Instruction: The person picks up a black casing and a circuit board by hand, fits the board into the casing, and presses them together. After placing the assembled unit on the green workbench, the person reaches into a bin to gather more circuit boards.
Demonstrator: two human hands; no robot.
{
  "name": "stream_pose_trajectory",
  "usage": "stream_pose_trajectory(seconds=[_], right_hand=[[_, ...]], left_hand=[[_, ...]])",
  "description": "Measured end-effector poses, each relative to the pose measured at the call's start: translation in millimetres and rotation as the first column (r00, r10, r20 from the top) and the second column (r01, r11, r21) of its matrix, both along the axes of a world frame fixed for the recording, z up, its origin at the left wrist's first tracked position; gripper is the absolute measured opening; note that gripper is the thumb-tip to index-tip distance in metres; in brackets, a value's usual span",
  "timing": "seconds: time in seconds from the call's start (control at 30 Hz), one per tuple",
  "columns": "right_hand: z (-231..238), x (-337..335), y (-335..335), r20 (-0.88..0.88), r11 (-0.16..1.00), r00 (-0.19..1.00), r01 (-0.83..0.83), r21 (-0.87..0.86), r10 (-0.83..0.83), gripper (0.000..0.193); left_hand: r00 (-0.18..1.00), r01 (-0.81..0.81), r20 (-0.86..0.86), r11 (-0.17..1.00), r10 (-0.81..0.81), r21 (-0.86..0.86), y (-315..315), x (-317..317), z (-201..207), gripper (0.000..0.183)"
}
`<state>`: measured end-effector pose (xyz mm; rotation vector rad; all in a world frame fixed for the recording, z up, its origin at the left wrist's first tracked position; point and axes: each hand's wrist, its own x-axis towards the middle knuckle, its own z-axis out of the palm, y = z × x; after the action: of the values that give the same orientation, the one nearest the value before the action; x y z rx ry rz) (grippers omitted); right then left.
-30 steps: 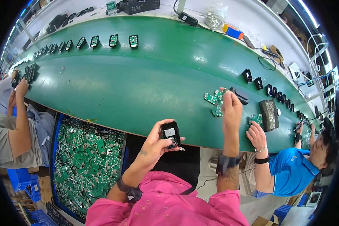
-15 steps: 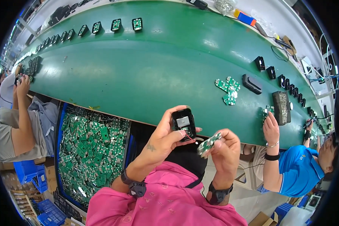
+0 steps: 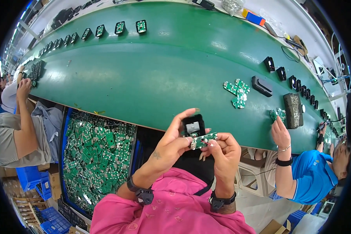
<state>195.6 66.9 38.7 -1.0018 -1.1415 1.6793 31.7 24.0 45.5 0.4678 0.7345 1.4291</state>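
Note:
My left hand point(image 3: 170, 141) is closed round a black plastic housing point(image 3: 198, 120) with a grey metal block inside. In my right hand point(image 3: 227, 153), a green circuit board point(image 3: 204, 141) is pinched between thumb and fingers. The board lies across the housing's near end, its left end by my left thumb. A thin red wire shows at the board, near my right thumb. Both hands are just off the near edge of the green table point(image 3: 144, 85), above my lap. Whether the wire is fastened to the board cannot be made out.
Left of me stands a blue-rimmed bin of circuit boards point(image 3: 97, 156). Several loose boards point(image 3: 238, 92) lie on the table beside a black case point(image 3: 262, 86). Rows of black housings line the far side. To the right, a co-worker's hand point(image 3: 280, 134) holds a board near a dark block point(image 3: 293, 111).
My right hand has brought the circuit board left, up against the housing, and turned it. The housing has tilted slightly in my left hand.

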Motion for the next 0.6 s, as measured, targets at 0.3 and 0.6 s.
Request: stream_pose_trajectory(seconds=[0.3, 0.6], right_hand=[[-2, -10, 5, 0.293, 0.970, 0.955, -0.027, 0.243, -0.047, 0.019], [8, -13, -1, 0.097, 0.974, 0.990, -0.120, 0.193, 0.103, 0.022]], left_hand=[[0.899, 0.055, -0.436, 0.998, -0.042, 0.017, -2, 2, 2, 0.059], [0.848, 0.026, -0.530, 0.998, 0.009, 0.059, -2, 8, -1, 0.059]])
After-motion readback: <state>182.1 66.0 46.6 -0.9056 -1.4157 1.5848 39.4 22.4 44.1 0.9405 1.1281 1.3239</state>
